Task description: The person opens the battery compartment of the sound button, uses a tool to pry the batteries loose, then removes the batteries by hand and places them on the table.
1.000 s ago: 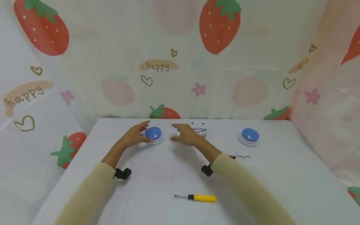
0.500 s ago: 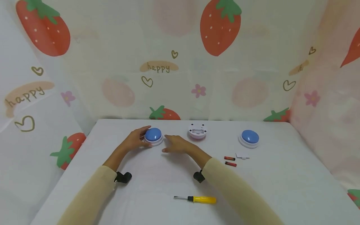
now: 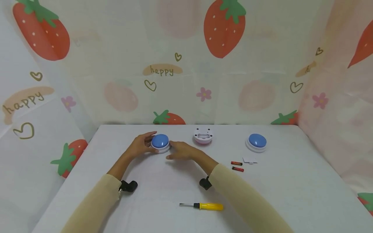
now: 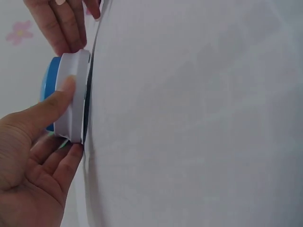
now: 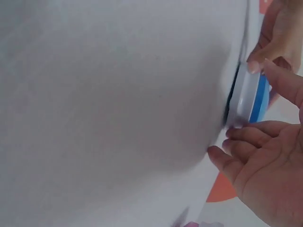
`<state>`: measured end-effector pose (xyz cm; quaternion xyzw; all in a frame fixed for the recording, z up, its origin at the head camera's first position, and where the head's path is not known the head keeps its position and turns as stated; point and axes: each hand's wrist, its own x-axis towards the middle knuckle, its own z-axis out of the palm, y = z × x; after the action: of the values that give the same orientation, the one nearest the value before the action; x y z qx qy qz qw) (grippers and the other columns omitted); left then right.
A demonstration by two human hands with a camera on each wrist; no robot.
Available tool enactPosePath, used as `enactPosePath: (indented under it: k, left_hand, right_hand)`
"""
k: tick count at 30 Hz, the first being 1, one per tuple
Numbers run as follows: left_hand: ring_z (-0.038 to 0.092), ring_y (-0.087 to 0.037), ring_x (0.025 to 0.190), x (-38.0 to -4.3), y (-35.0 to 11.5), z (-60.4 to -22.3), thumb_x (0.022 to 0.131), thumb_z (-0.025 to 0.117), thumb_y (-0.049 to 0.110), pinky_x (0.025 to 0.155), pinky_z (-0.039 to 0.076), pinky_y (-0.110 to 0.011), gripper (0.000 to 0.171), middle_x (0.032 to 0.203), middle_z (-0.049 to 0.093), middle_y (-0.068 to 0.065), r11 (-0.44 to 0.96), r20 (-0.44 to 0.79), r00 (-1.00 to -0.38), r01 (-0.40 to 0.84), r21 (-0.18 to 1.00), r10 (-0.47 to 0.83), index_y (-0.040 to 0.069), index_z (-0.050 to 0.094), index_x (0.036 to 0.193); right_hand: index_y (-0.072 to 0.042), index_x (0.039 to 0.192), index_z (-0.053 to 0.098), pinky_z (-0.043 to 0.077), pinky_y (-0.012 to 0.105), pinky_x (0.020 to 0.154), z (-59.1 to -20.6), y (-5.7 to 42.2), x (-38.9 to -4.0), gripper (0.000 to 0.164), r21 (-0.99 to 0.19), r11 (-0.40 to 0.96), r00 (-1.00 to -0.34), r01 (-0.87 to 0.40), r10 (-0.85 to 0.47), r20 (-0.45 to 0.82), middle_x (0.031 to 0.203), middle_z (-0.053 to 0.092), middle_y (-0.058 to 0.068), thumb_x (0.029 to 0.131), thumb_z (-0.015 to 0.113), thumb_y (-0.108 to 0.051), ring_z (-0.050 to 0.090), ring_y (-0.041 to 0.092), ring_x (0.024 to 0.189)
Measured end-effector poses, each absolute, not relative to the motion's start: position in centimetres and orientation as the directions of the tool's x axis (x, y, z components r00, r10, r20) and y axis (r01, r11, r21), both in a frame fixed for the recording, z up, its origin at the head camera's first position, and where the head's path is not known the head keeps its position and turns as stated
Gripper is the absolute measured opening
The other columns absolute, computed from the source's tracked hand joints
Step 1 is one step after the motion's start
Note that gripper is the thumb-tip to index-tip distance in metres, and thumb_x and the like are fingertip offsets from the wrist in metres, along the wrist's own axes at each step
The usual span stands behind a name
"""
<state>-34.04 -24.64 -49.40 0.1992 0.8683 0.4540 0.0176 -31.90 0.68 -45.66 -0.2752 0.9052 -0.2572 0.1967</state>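
- Here is the blue-domed push button (image 3: 160, 141), dome up toward the back of the table (image 3: 157, 200), framed by both hands, left of the upturned button unit (image 3: 203, 140).
- The left hand (image 3: 138, 145) has it: thumb against the side of the white base (image 4: 79, 101), other fingers curling round the far side and lower edge, a proper pinch.
- The right hand (image 3: 183, 150) is looser, fingers spread, fingertips at the opposite side and apparently touching, thumb held apart.
- What could go wrong? With the left doing most of the holding, a smooth round base could twist or tip if the right pushes unevenly.
- A thumb riding up could also press the dome by accident (easy enough on something this rounded).
- Now the views: only the head camera shows the screwdriver (image 3: 201, 206), the red batteries (image 3: 236, 163), the white cover piece (image 3: 250, 160) and the second blue-domed button (image 3: 256, 141).
- The left wrist camera catches the lower edge and the fingers tucked there; the right wrist camera gives the right palm, which the head view hides.
- Both wrist views show a dark strip under the base; gap, shadow or dark underside, I cannot tell.
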Motion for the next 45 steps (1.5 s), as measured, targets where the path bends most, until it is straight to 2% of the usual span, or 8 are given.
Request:
enactPosePath:
  k: [8, 12, 18, 25, 29, 33, 37, 45]
  left_hand:
    - [0.052, -0.039, 0.134, -33.5, -23.3, -48.6, 0.079, 0.087, 0.007, 0.107, 0.045, -0.045, 0.081, 0.144, 0.054, -0.025, 0.397, 0.134, -0.927, 0.276, 0.875, 0.350, -0.001, 0.047, 0.149]
    - [0.054, -0.037, 0.132, -33.0, -22.3, -47.9, 0.081, 0.087, 0.009, 0.108, 0.045, -0.044, 0.073, 0.142, 0.057, -0.022, 0.352, 0.107, -0.933, 0.234, 0.906, 0.344, -0.001, 0.053, 0.144]
    - [0.056, -0.033, 0.131, -31.4, -20.5, -46.4, 0.085, 0.085, 0.023, 0.105, 0.049, -0.043, 0.067, 0.140, 0.060, -0.018, 0.344, -0.025, -0.955, 0.082, 0.935, 0.296, 0.006, 0.058, 0.143]
    - [0.059, -0.034, 0.124, -29.6, -18.0, -45.8, 0.089, 0.081, 0.030, 0.098, 0.055, -0.042, 0.065, 0.141, 0.059, -0.019, 0.323, -0.132, -0.936, -0.021, 0.946, 0.326, 0.007, 0.057, 0.144]
    - [0.061, -0.031, 0.121, -28.5, -16.6, -45.4, 0.090, 0.080, 0.028, 0.098, 0.055, -0.039, 0.062, 0.139, 0.060, -0.019, 0.279, -0.178, -0.919, -0.078, 0.957, 0.352, 0.006, 0.057, 0.143]
    - [0.065, -0.028, 0.110, -27.8, -15.5, -45.2, 0.092, 0.078, 0.025, 0.096, 0.056, -0.038, 0.060, 0.134, 0.063, -0.021, 0.228, -0.210, -0.902, -0.130, 0.965, 0.377, 0.001, 0.057, 0.142]
    - [0.066, -0.024, 0.104, -27.2, -14.7, -45.0, 0.093, 0.076, 0.028, 0.095, 0.056, -0.037, 0.059, 0.127, 0.065, -0.018, 0.231, -0.239, -0.885, -0.155, 0.960, 0.399, 0.000, 0.056, 0.142]
    - [0.066, -0.029, 0.110, -26.5, -13.7, -44.5, 0.095, 0.073, 0.031, 0.095, 0.056, -0.037, 0.063, 0.133, 0.059, -0.022, 0.248, -0.256, -0.843, -0.152, 0.957, 0.472, -0.001, 0.052, 0.145]
  right_hand:
    - [-0.005, 0.158, 0.032, 0.030, 0.043, 0.121, -44.6, 2.8, -31.0, 0.075, -0.589, 0.694, -0.787, -0.414, -0.598, -0.151, 0.160, 0.039, 0.012, 0.098, 0.064, -0.036, 0.035, 0.028, 0.148]
    - [-0.006, 0.158, 0.032, 0.031, 0.044, 0.120, -44.4, 4.2, -30.3, 0.072, -0.642, 0.645, -0.789, -0.415, -0.606, -0.099, 0.160, 0.038, 0.012, 0.099, 0.064, -0.032, 0.035, 0.029, 0.148]
    - [-0.006, 0.156, 0.038, 0.036, 0.043, 0.118, -44.0, 6.0, -28.8, 0.067, -0.619, 0.619, -0.811, -0.484, -0.584, 0.049, 0.157, 0.043, 0.009, 0.100, 0.067, -0.029, 0.041, 0.026, 0.145]
    - [-0.020, 0.141, 0.062, 0.055, 0.043, 0.094, -43.6, 8.2, -26.8, 0.050, -0.413, 0.735, -0.843, -0.538, -0.470, 0.260, 0.132, 0.068, 0.004, 0.095, 0.072, -0.036, 0.066, 0.027, 0.116]
    - [-0.021, 0.132, 0.070, 0.056, 0.037, 0.079, -42.9, 9.8, -25.8, 0.044, -0.405, 0.729, -0.833, -0.552, -0.458, 0.312, 0.123, 0.072, 0.004, 0.092, 0.076, -0.038, 0.069, 0.026, 0.097]
    - [-0.021, 0.135, 0.068, 0.051, 0.030, 0.071, -42.5, 11.0, -25.0, 0.050, -0.410, 0.719, -0.827, -0.561, -0.472, 0.304, 0.121, 0.073, 0.004, 0.089, 0.079, -0.036, 0.066, 0.025, 0.088]
    - [-0.020, 0.134, 0.068, 0.054, 0.031, 0.074, -42.5, 11.9, -24.3, 0.050, -0.431, 0.699, -0.821, -0.570, -0.465, 0.331, 0.118, 0.074, 0.003, 0.087, 0.081, -0.031, 0.068, 0.027, 0.091]
    - [-0.013, 0.127, 0.072, 0.061, 0.043, 0.084, -42.6, 13.0, -23.3, 0.040, -0.525, 0.646, -0.832, -0.554, -0.435, 0.344, 0.110, 0.077, 0.003, 0.089, 0.080, -0.024, 0.072, 0.027, 0.100]
